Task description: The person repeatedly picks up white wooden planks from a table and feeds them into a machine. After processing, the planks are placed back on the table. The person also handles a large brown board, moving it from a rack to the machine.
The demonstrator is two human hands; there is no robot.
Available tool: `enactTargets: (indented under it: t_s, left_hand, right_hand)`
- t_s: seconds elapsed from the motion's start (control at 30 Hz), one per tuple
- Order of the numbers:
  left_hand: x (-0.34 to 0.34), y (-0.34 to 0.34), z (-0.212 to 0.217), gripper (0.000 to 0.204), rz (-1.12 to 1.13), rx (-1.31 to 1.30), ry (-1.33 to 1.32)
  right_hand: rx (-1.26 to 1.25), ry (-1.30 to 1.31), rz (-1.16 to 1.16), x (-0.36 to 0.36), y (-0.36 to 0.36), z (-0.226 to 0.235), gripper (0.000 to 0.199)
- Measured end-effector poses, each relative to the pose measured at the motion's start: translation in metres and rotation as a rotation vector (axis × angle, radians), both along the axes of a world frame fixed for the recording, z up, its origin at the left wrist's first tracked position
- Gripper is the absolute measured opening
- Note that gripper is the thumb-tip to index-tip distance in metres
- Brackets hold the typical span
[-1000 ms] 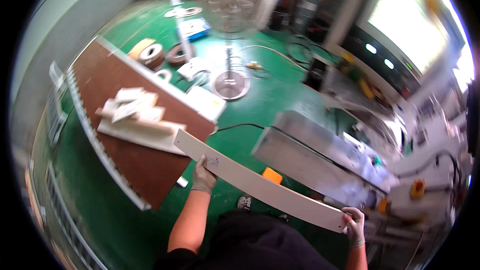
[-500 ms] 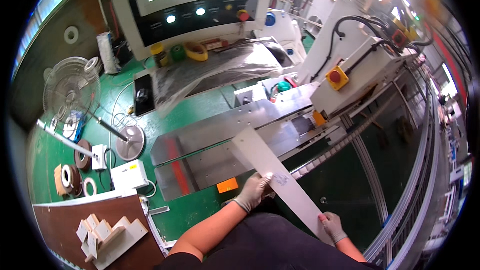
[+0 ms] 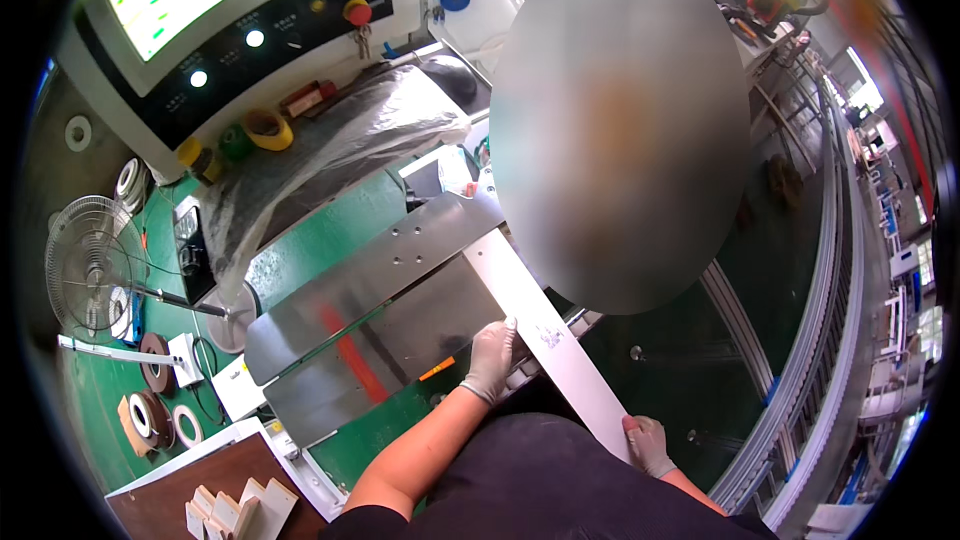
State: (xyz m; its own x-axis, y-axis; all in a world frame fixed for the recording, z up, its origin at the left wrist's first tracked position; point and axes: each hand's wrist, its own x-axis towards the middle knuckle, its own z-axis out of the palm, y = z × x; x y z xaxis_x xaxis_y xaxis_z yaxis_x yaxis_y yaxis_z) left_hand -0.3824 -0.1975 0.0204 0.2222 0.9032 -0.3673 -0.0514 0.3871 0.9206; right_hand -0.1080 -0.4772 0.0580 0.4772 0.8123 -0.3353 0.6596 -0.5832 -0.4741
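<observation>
A long, flat white board (image 3: 575, 372) slants from my body up over the metal machine table (image 3: 440, 312). Its far end, with a small hole, rests on or hovers over the plate; which one I cannot tell. Faint dark marks show mid-board. My gloved left hand (image 3: 490, 360) grips the board's left edge near the middle, thumb on top. At the near end, my gloved right hand (image 3: 648, 444) holds the right edge, its fingers partly hidden beneath the board. A red stripe (image 3: 352, 355) crosses the table's left part.
A large grey blur hides the area right of the table. Behind stands a control panel (image 3: 285, 35) with a screen, above tape rolls (image 3: 267, 130) and plastic sheeting (image 3: 335, 135). To the left are a fan (image 3: 95, 255) and a brown table (image 3: 215, 490) bearing pale blocks (image 3: 245, 510). Metal rails (image 3: 815, 340) run along the right.
My view has turned right, so the panel and fan sit further left. Both hands keep hold of the board, whose far end now appears nearer the table's right part.
</observation>
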Motion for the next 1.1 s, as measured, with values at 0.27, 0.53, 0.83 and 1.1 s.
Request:
enactTargets:
  t_s: [0.27, 0.53, 0.83, 1.1]
  left_hand:
    - [0.063, 0.022, -0.004, 0.044, 0.122, -0.036, -0.141]
    - [0.149, 0.052, -0.039, 0.043, 0.101, -0.111, -0.171]
    - [0.25, 0.112, 0.028, 0.038, 0.109, -0.384, -0.505]
    - [0.35, 0.144, -0.03, 0.049, 0.086, -0.222, -0.244]
  right_hand:
    - [-0.137, 0.065, 0.095, 0.083, 0.033, -0.001, 0.055]
    - [-0.003, 0.026, 0.244, 0.173, 0.072, -0.003, 0.051]
    - [-0.019, 0.03, 0.12, 0.267, 0.112, -0.004, 0.048]
    - [-0.027, 0.117, -0.025, 0.405, 0.12, -0.064, 0.048]
